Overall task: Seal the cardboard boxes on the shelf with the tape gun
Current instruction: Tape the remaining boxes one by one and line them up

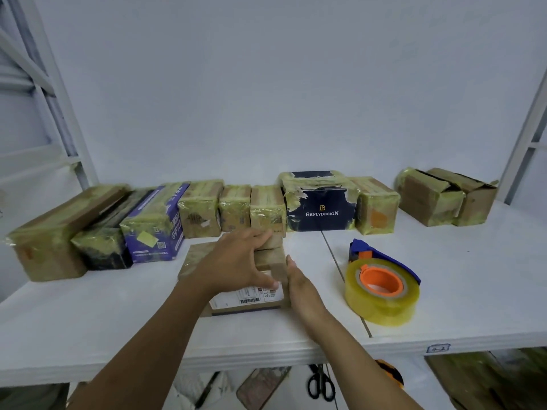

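1. Two hands are on one small cardboard box (270, 263). The left hand (236, 261) lies across its top, fingers bent over the far flap and thumb down by the shipping label (248, 297), so it holds the box. The right hand (299, 288) is flat and straight-fingered against the box's right side, holding nothing.
2. The step looks like closing and squaring the flaps before taping. To do it well, press both flaps level until their edges meet, with no gap under the left palm.
3. The left hand should hold the seam down while the right one lets go. The tape gun (381, 279) lies on the shelf (118, 306) near the right hand, on its outer side, untouched.
4. The box is plain brown, creased, and seems partly wrapped in old tape. Its flaps stand slightly raised beyond the left fingertips.
5. Past the fingertips, a row of taped boxes (266, 208) lines the wall.
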